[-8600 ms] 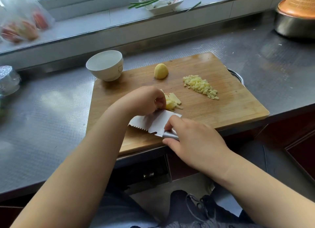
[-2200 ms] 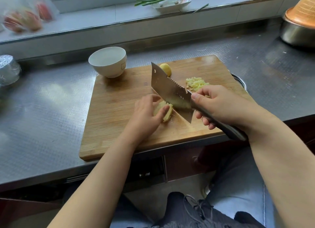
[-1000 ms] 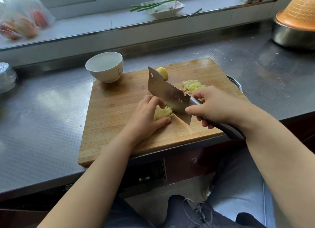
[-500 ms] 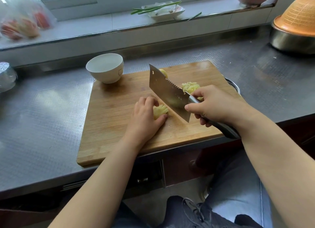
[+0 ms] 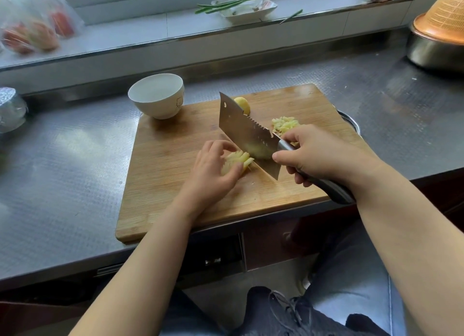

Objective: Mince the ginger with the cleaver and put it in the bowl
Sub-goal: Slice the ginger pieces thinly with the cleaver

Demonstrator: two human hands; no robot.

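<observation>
On the steel bench (image 5: 62, 159), a wooden cutting board (image 5: 175, 185) overhanging the near edge, a white bowl (image 5: 157, 95) at its far left corner. Left hand (image 5: 213, 169) curled over a fan of sliced ginger (image 5: 237, 159) mid-board, fingertips and thumb pinching it down. Right hand (image 5: 324, 154) wrapped around the cleaver (image 5: 247, 137) handle, blade edge down against the slices. Behind the blade, a whole ginger knob (image 5: 243, 104); beside it, a minced pile (image 5: 285, 124), partly hidden. Far right, a metal basin (image 5: 431, 54) under an orange colander (image 5: 444, 21). Along the white windowsill (image 5: 150, 26), a dish with green stalks (image 5: 248, 7) and a bag of produce (image 5: 32, 26).
</observation>
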